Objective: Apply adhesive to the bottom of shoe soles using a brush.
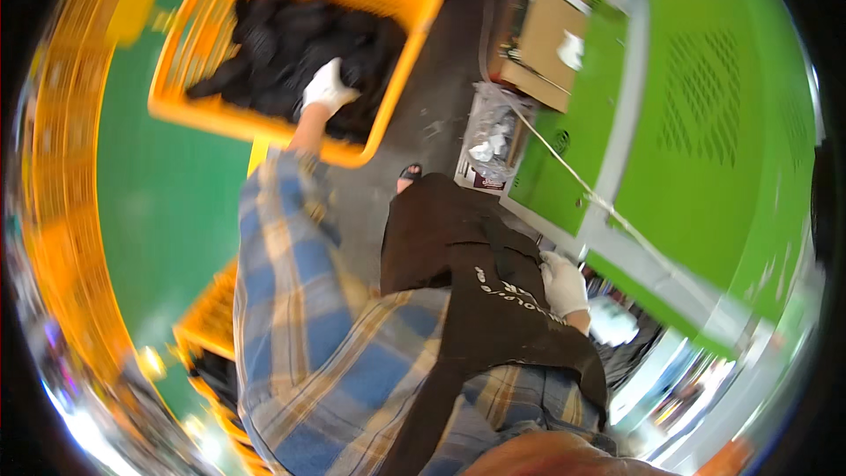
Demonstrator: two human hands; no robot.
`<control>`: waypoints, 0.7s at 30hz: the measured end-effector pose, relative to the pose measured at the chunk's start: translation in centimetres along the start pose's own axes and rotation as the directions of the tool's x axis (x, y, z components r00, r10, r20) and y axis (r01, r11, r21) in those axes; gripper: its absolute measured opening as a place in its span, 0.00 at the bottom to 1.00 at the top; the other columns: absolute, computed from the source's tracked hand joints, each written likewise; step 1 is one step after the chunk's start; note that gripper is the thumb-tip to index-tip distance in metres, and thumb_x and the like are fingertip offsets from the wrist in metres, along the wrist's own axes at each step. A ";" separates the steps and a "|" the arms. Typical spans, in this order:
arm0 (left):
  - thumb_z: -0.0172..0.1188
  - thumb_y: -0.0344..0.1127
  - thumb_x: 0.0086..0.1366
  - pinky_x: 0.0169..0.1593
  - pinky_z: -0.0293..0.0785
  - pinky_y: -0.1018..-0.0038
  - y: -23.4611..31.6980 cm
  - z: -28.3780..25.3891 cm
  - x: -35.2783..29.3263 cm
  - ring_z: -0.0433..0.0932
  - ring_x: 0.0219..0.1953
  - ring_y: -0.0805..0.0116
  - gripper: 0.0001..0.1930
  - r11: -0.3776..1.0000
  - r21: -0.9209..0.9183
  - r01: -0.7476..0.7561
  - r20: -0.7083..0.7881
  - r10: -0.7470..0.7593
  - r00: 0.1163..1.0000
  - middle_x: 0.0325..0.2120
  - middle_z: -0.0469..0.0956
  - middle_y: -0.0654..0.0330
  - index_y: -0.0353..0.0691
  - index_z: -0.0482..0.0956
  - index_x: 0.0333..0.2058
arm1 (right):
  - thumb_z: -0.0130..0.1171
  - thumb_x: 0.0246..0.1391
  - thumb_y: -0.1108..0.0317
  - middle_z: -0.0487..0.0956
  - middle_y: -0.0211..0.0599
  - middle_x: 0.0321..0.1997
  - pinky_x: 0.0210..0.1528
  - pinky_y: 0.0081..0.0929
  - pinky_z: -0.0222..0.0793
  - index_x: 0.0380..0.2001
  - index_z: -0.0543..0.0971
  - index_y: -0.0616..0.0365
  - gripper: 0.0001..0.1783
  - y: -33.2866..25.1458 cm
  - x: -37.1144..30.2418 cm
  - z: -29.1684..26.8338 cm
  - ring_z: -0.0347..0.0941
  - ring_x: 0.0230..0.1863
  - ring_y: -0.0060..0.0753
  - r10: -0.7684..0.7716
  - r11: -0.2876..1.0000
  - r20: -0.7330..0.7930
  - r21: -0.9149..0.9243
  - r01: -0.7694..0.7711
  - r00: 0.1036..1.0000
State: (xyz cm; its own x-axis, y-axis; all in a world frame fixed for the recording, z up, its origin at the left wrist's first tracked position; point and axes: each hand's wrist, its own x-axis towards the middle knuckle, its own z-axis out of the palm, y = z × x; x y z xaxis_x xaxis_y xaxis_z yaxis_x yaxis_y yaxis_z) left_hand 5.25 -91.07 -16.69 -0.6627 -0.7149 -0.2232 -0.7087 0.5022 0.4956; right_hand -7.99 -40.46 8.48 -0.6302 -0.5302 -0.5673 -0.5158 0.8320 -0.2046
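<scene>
My left hand [328,88], in a white glove, reaches into a large orange plastic basket [167,97] at the upper left. It is over a heap of black pieces [273,44], soft-looking but too blurred to name. Thumb and fingers look apart, and nothing shows between them. My right hand [564,284], also in a white glove, lies against the side of my dark brown apron [441,229] by my lap. Its fingers are loosely stretched, with nothing seen in them.
Right of me stands a bright green panel or bench [705,106] with a grey frame [627,97] and a pale cord [573,172]. Near it are an opened cardboard box [545,44] and a clear plastic bag [492,128]. Orange crates [62,167] line the left, over green floor [141,176].
</scene>
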 end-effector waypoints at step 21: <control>0.68 0.30 0.36 0.50 0.66 0.57 47.5 3.9 -32.5 0.70 0.51 0.49 0.41 -0.535 -0.589 -0.606 -0.070 0.780 -0.621 0.47 0.70 0.51 0.38 0.66 0.55 | 0.56 0.52 0.57 0.76 0.58 0.42 0.49 0.35 0.68 0.50 0.70 0.62 0.26 4.2 -18.9 2.6 0.73 0.48 0.52 0.668 0.477 -0.415 0.876 0.072 0.618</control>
State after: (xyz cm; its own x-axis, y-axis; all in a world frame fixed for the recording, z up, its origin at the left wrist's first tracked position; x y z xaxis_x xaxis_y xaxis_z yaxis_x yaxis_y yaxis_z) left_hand -7.78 -42.05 10.81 -0.1243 0.8022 0.5839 0.9232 -0.1221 0.3644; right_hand 3.28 -26.50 16.28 -0.9746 0.1603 -0.1564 0.2170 0.5024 -0.8370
